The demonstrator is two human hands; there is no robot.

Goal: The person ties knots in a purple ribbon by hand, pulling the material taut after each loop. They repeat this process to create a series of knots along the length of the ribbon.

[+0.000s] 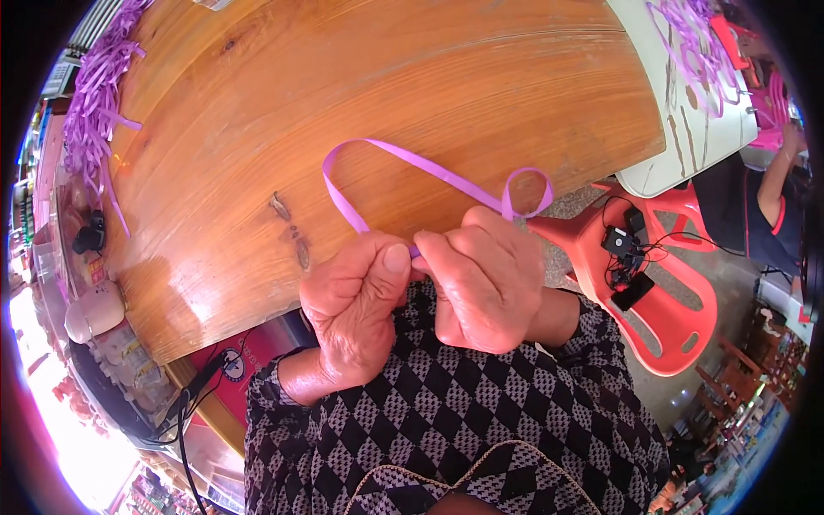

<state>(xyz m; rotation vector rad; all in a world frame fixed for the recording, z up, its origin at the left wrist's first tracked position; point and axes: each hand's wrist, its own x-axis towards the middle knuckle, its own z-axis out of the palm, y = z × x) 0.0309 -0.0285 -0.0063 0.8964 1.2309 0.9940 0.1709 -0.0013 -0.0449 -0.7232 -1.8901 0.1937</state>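
Observation:
A purple ribbon (429,167) loops out over the wooden table from between my two hands, and a smaller curl of it lies beside my right hand. My left hand (356,300) is closed, its thumb pressed on the ribbon near the front edge of the table. Close against it, my right hand (485,287) is closed too, with a short bit of ribbon showing between the two. The fingers hide the place where the ribbon is gripped, so I cannot see whether it is knotted there.
The wooden table (257,112) carries a heap of purple ribbons (90,103) at its far left. More ribbons (687,51) lie on a white table (644,176) at the right. A red plastic chair (592,257) holds black cables and devices (627,249). Another person's arm (781,172) shows at far right.

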